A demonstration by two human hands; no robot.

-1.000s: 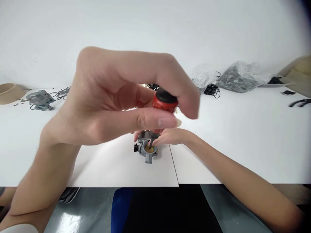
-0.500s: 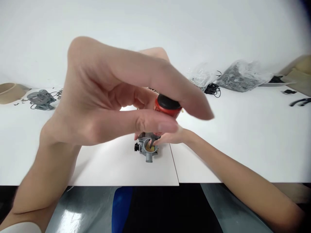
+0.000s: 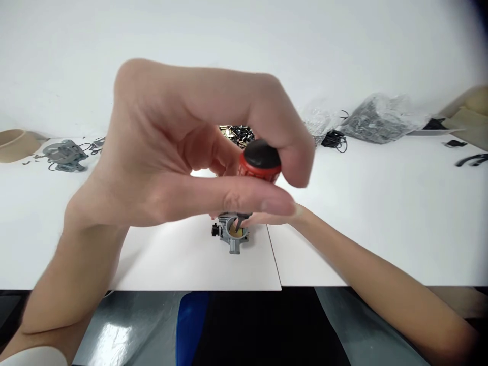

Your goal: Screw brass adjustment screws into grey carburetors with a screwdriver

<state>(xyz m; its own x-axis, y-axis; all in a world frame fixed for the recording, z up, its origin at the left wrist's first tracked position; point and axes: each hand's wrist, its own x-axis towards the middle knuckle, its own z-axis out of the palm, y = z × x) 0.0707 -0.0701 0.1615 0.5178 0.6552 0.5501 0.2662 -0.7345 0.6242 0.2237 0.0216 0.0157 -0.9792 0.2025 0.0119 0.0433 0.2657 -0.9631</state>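
My left hand (image 3: 183, 152) is raised close to the camera, fingers and thumb pinched round the red, black-capped handle of a screwdriver (image 3: 260, 161). The screwdriver's tip reaches down into the round bore of a small grey metal carburetor (image 3: 232, 233) with a brass disc inside, standing on a white sheet (image 3: 183, 259) near the table's front edge. My right hand (image 3: 274, 217) comes in from the right and holds the carburetor's far side; most of its fingers are hidden behind my left hand.
At the far left lie a tan bowl (image 3: 13, 144) and a grey metal part (image 3: 64, 154) with loose rings. Plastic bags of dark parts (image 3: 377, 122) and black rings (image 3: 333, 140) lie at the back right. A pile of small dark parts (image 3: 238, 133) lies behind my hands.
My left fingers opened out over the handle half a second ago and have curled back round it, turning the screwdriver. The carburetor and right hand stay in place.
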